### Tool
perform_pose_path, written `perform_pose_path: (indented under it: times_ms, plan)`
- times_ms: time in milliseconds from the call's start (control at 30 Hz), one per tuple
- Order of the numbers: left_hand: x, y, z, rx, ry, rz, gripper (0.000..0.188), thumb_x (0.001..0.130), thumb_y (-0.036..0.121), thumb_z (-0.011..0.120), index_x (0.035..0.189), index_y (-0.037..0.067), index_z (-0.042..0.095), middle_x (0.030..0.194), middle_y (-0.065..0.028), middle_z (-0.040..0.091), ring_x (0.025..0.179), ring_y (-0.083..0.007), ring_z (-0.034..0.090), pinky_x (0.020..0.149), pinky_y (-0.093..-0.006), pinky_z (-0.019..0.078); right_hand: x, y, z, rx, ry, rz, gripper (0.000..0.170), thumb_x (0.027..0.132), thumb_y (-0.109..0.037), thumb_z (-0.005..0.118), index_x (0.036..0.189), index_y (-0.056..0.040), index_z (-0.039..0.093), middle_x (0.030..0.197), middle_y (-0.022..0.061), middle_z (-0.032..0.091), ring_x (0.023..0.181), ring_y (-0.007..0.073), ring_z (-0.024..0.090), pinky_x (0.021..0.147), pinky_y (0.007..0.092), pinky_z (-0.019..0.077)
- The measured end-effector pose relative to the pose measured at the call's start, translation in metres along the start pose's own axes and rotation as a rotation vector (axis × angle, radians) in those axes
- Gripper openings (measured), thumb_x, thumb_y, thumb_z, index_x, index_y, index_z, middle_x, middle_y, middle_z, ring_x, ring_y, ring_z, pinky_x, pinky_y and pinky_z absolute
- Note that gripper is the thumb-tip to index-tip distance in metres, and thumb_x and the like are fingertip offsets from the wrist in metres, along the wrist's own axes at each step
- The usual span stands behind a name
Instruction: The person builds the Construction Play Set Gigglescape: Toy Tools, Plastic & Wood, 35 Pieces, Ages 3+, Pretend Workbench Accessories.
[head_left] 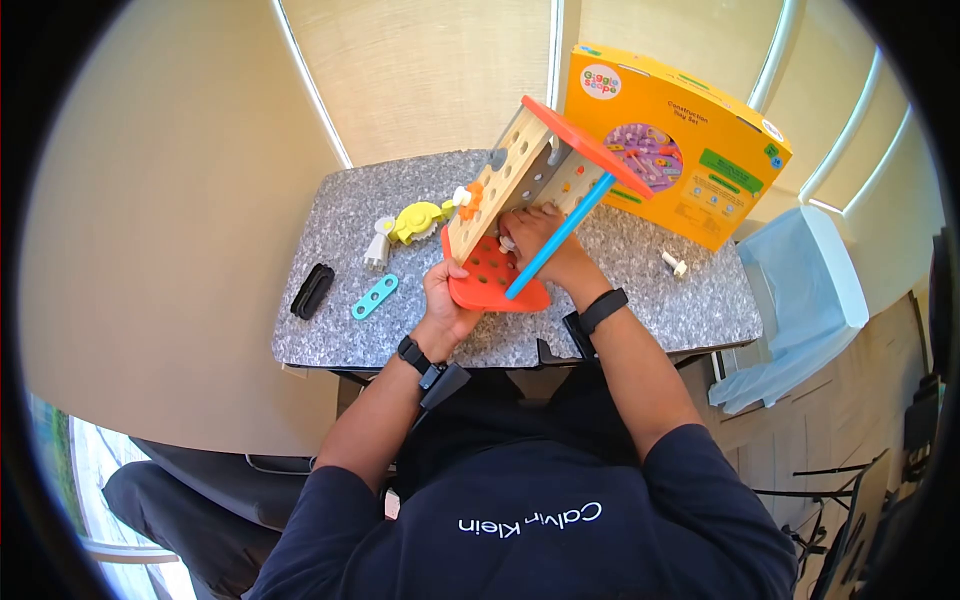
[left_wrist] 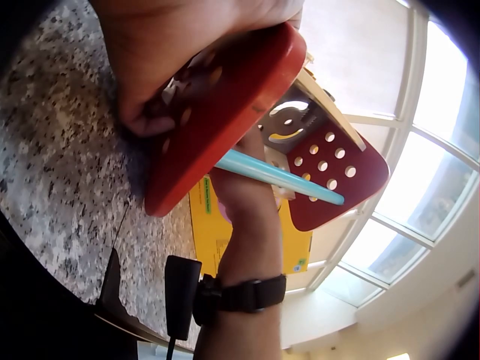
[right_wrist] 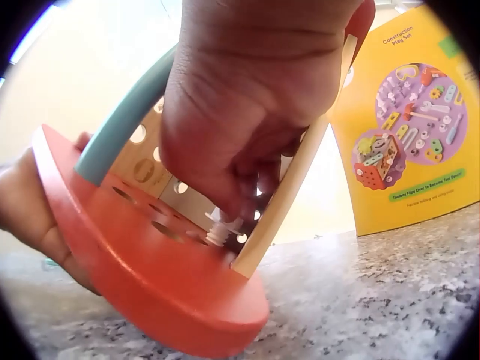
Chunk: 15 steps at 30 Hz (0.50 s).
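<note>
A toolbox with red perforated end panels (head_left: pixel 490 280), wooden perforated sides and a blue rod (head_left: pixel 560 236) is held tilted above the table. My left hand (head_left: pixel 447 303) grips its lower red end, with fingers beneath the panel in the left wrist view. Inside the box, my right hand (head_left: pixel 545 240) pinches a white screw (right_wrist: pixel 219 231) near the red panel's holes; the right wrist view shows the fingertips on it. An orange piece (head_left: pixel 470 200) with a white bolt head is fixed on the outer wooden side. Whether the screw sits in a hole, I cannot tell.
Left on the speckled table (head_left: pixel 330 240) lie a yellow-green piece (head_left: pixel 415 222), a pale claw-like piece (head_left: pixel 378 245), a teal strip (head_left: pixel 375 297) and a black tray (head_left: pixel 313 292). A white bolt (head_left: pixel 674 264) lies right. The yellow carton (head_left: pixel 700 150) stands behind; a blue-covered chair (head_left: pixel 800 290) is at right.
</note>
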<state>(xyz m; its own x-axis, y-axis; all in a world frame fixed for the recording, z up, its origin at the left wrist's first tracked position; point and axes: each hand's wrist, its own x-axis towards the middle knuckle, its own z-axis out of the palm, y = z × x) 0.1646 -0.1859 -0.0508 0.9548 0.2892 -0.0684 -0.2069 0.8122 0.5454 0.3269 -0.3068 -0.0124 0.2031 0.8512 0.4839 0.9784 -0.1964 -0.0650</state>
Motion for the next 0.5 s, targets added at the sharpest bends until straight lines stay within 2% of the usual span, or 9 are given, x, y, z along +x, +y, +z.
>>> perform_pose_path:
  times_ms: [133,200,333,400,433,500]
  plan:
    - [0.001,0.000,-0.001,0.009,0.021,0.001,0.074,0.073,0.020,0.053,0.143,-0.001,0.048,0.138,-0.0185,0.060,0.124,-0.0370,0.059,0.111,-0.0518,0.0444,0.000,0.004,0.006,-0.031,-0.047,0.001,0.018,0.081,-0.016,0.070,0.097,-0.0089,0.065,0.097,0.0108,0.068,0.100,0.0295,0.065,0.093,0.0458,0.0452]
    - [0.001,0.000,-0.002,-0.001,-0.006,0.001,0.073,0.073,0.020,0.053,0.142,-0.001,0.048,0.138,-0.0182,0.060,0.124,-0.0371,0.060,0.111,-0.0517,0.0444,0.000,0.002,0.012,-0.071,0.092,0.024,0.018,0.084,-0.017,0.069,0.099,-0.0074,0.065,0.101,0.0112,0.066,0.103,0.0302,0.064,0.095,0.0477,0.0452]
    - [0.003,0.000,-0.006,-0.015,-0.055,-0.009,0.073,0.073,0.020,0.053,0.142,-0.001,0.048,0.138,-0.0178,0.060,0.124,-0.0370,0.059,0.111,-0.0515,0.0444,0.003,-0.005,0.013,-0.102,0.147,0.066,0.015,0.085,-0.018,0.068,0.095,-0.0068,0.067,0.104,0.0115,0.064,0.105,0.0308,0.063,0.095,0.0479,0.0458]
    - [0.001,0.000,-0.004,0.007,0.001,0.017,0.072,0.073,0.020,0.054,0.142,-0.001,0.049,0.138,-0.0174,0.060,0.125,-0.0366,0.059,0.112,-0.0513,0.0442,0.003,-0.007,0.007,-0.030,0.158,0.067,0.013,0.086,-0.019,0.068,0.090,-0.0073,0.069,0.101,0.0111,0.065,0.103,0.0303,0.063,0.094,0.0466,0.0466]
    - [0.001,0.000,-0.004,0.009,0.003,0.016,0.072,0.073,0.020,0.054,0.142,-0.001,0.049,0.138,-0.0174,0.060,0.125,-0.0366,0.059,0.112,-0.0513,0.0442,0.002,-0.004,0.007,-0.028,0.158,0.068,0.013,0.086,-0.019,0.068,0.090,-0.0073,0.069,0.101,0.0111,0.065,0.103,0.0303,0.063,0.094,0.0466,0.0466]
    - [0.000,0.000,-0.003,0.011,0.007,0.010,0.072,0.073,0.020,0.054,0.142,0.000,0.049,0.138,-0.0169,0.060,0.125,-0.0359,0.059,0.112,-0.0509,0.0442,0.000,0.003,0.005,0.007,0.020,-0.015,0.013,0.086,-0.020,0.067,0.091,-0.0080,0.069,0.097,0.0106,0.065,0.101,0.0300,0.065,0.092,0.0454,0.0470]
